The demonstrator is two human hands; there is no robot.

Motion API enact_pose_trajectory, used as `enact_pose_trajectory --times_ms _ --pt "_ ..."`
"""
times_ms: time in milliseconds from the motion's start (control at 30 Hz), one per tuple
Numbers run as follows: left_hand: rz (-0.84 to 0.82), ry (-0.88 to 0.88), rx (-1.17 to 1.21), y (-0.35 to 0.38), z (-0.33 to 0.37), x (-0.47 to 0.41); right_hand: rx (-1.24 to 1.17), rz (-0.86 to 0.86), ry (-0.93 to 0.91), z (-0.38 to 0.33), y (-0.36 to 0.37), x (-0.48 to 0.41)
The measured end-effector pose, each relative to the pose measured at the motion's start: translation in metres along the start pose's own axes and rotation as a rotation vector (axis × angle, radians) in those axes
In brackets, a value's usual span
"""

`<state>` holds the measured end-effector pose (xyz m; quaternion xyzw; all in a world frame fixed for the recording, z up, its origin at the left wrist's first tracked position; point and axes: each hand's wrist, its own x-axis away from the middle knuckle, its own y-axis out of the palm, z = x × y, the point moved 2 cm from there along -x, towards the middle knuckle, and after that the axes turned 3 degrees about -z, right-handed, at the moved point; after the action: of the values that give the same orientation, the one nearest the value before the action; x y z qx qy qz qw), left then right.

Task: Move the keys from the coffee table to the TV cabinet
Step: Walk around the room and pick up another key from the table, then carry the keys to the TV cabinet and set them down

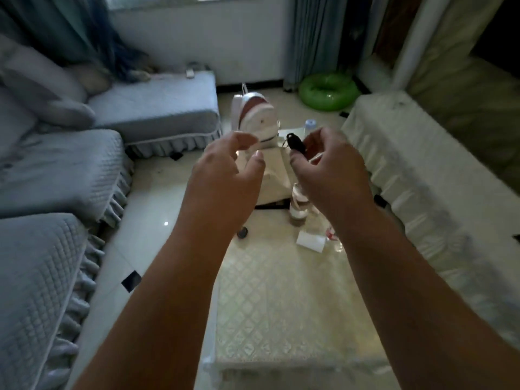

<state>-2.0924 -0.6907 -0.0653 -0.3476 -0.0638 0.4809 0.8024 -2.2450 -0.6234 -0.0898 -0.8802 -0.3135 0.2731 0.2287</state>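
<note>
A black key fob with a metal ring, the keys (294, 142), is pinched between the thumb and fingers of my right hand (333, 170), held up above the far half of the coffee table (281, 305). My left hand (228, 175) hovers beside it to the left, fingers spread and curled, holding nothing. The table has a cream quilted cover under a glass top. The long piece of furniture on the right under a cream cloth (416, 170) may be the TV cabinet; I cannot tell for sure.
On the table stand a white and red backpack (254, 119), a clear bottle (298, 204), a small white box (311, 241) and a dark round object (242, 232). A grey sofa (56, 175) runs along the left. A green swim ring (327, 91) lies on the floor behind.
</note>
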Motion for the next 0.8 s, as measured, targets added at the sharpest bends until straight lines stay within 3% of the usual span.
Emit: enact_pose_trajectory --times_ms 333,800 --pt "0.133 0.173 0.001 -0.106 0.148 0.031 -0.060 0.113 -0.130 -0.131 -0.145 0.009" --pt "-0.060 0.409 0.114 -0.157 0.188 0.066 0.020 0.347 -0.072 -0.199 -0.238 0.083"
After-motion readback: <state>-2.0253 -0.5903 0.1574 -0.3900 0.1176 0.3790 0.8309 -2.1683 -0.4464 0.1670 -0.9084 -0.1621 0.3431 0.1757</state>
